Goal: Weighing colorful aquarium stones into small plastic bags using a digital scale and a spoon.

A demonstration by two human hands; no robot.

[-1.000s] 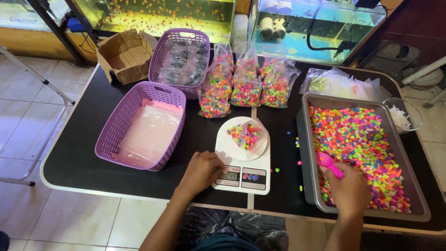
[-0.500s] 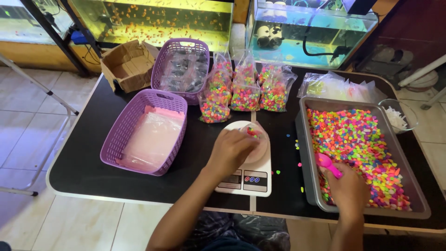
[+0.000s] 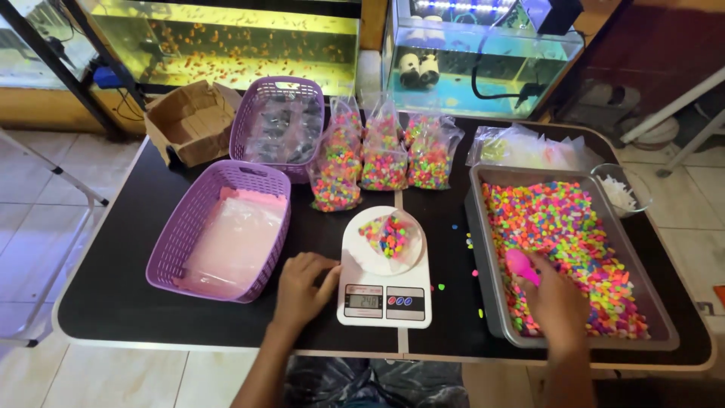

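The left hand (image 3: 300, 287) has come back off the weighing plate, where it was half a second ago, and now rests on the black table (image 3: 113, 302) against the left edge of the white kitchen scale (image 3: 385, 291), fingers loosely curled and a little apart, holding nothing. That leaves the small clear bag of coloured pebbles (image 3: 389, 236) standing alone on the round plate, its mouth open, so the lit display shows the bag's weight without the hand bearing on it; to my eye the portion is only partly filled. The right hand (image 3: 557, 296) stays down in the metal tray (image 3: 483, 302) of neon gravel, much as it was a second ago, its fingers closed round the handle of a pink scoop (image 3: 521, 264) whose bowl lies on the stones. A few stray pebbles dot the table between scale and tray. Behind the scale stand three filled bags of pebbles (image 3: 384, 155), leaning together, and beyond them a purple basket (image 3: 276, 125) holding clear packets. Nearer the left hand, just beside it, sits a second purple basket (image 3: 223, 230) lined with flat plastic bags. A torn cardboard box (image 3: 192, 121) sits at the far left corner, a heap of clear bags (image 3: 525, 147) behind the tray, and a small glass dish (image 3: 621, 189) of white bits by the tray's far right corner.
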